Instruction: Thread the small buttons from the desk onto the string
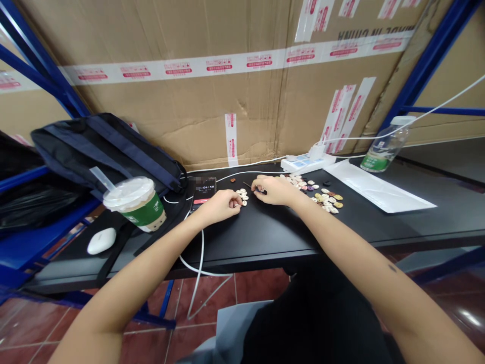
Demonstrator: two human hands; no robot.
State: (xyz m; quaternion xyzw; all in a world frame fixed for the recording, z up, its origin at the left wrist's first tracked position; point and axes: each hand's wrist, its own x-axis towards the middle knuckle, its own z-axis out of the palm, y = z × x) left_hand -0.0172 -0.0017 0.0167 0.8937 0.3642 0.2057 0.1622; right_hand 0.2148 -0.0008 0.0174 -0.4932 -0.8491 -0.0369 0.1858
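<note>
My left hand (pixel 224 206) is closed in a pinch just above the black tabletop. Whatever lies between its fingertips is too small to make out. Beside it is a small group of pale oval pieces (pixel 242 193) with dark marks, like buttons or shells. My right hand (pixel 276 190) is closed round a thin dark pointed tool (pixel 247 184), whose tip sticks out to the left; the fingers hide most of it. Past the right hand lies a larger pile of oval pieces (pixel 329 200) in white, yellow and purple. A single reddish-brown piece (pixel 233 180) lies farther back.
Left of my hands are a phone (pixel 204 189), a lidded drink cup (pixel 138 205), a white case (pixel 101 241) and a backpack (pixel 113 151). A power strip (pixel 306 165), white tray (pixel 379 187) and bottle (pixel 386 145) stand right. A white cable (pixel 202 253) hangs over the front edge.
</note>
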